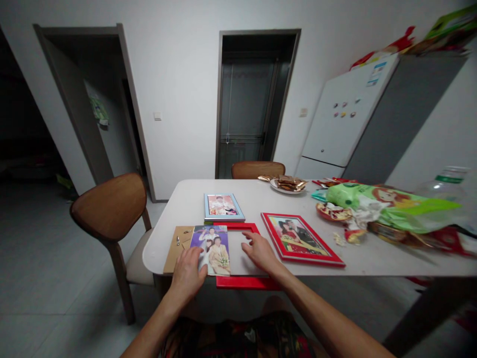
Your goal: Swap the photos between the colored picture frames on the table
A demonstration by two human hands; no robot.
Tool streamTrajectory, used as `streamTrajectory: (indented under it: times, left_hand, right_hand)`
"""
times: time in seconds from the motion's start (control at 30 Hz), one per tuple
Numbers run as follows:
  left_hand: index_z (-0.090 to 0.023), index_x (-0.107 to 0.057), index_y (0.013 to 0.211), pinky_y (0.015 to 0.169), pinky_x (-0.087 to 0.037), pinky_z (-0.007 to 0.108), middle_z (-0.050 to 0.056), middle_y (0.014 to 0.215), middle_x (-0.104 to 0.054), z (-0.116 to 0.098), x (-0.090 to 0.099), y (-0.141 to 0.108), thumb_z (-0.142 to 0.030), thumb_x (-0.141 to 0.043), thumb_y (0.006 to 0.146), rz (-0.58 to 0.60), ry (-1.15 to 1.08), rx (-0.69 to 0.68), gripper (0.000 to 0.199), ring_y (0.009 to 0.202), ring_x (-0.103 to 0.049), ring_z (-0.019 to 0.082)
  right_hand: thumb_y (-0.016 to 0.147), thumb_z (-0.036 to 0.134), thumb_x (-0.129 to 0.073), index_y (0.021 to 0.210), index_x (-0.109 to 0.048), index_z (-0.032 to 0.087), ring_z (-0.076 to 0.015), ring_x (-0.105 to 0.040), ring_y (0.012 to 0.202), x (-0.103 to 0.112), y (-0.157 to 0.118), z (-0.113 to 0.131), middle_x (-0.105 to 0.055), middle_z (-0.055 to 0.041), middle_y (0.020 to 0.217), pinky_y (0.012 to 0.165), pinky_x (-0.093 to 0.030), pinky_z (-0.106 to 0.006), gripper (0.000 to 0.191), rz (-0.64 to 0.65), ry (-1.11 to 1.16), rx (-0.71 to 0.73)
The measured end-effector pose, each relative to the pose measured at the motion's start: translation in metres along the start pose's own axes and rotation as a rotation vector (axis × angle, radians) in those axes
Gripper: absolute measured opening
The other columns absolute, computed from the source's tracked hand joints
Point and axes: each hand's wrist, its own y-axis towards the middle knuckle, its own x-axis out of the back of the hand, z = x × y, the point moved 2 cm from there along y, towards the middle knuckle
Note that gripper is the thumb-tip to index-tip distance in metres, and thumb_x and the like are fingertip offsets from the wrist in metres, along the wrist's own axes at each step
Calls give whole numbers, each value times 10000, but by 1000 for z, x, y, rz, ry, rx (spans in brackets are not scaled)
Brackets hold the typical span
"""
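One empty frame (246, 283) is overhanging the table (253, 199), risking a fall if nudged; left hand (187, 271), right hand (261, 253): fingers apart.

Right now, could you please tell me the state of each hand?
Left hand: open, fingers over the printed purple-background photo; whether it presses down cannot be told.
Right hand: open, holding nothing visible, above the red rectangular picture frame.

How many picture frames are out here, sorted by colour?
Red: 2 (one open red frame partly covered by a photo, one filled red frame)
Light blue: 1 (a filled blue frame)
Total: 3
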Motion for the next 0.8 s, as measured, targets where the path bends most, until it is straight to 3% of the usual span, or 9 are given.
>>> streamTrajectory:
  times: [0.13,0.23,0.33,0.47,0.57,0.67,0.8]
  left_hand:
    - [-149,-516,1039,931,-326,407,113,1124,-532,-13,-7,-2,-249,-504,691,64,-78,-102,363,1074,-442,236]
    - [-158,-479,1116,971,-280,440,117,1234,-454,-19,-9,-4,-270,-527,662,133,-96,-163,470,1155,-374,253]
    - [-147,-426,1180,992,-253,449,115,1285,-402,-21,-9,-1,-174,-501,623,127,-103,-162,562,1195,-328,253]
    - [-111,-400,1204,1014,-253,392,102,1295,-395,-25,-1,9,-51,-373,640,-46,-228,-144,568,1213,-313,194]
    - [-161,-423,1186,1001,-291,354,56,1236,-475,-31,12,17,-99,-321,746,-222,-443,-61,456,1162,-394,163]
    - [-147,-470,1133,960,-345,345,62,1153,-548,-40,17,22,-187,-351,786,-347,-715,115,369,1099,-466,185]
    - [-101,-507,1059,842,-449,321,85,1036,-615,-52,-1,27,-201,-381,768,-331,-1166,355,333,969,-562,200]
  right_hand:
    - [634,160,-477,1127,-488,126,-99,-495,494,-31,-3,25,-587,1,632,507,-388,-216,494,150,508,-183]
    - [564,75,-448,1171,-421,92,-61,-375,386,-44,-2,41,-445,86,459,407,-304,-172,608,133,836,-293]
    - [540,62,-443,1186,-388,94,-50,-364,396,-36,0,61,-419,102,456,399,-288,-153,650,39,1054,-290]
    - [577,140,-524,1218,-342,150,-61,-457,478,-10,3,90,-502,75,562,460,-366,-163,666,7,1247,-205]
    - [636,274,-562,1194,-377,158,-86,-520,555,2,2,96,-551,26,661,495,-411,-190,598,17,1261,-214]
    - [690,305,-533,1131,-435,154,-114,-571,675,-1,-4,81,-591,-46,823,550,-441,-207,477,52,1156,-362]
    - [756,268,-406,1043,-467,154,-130,-599,705,-15,-13,55,-613,-86,904,573,-463,-229,315,179,1187,-508]
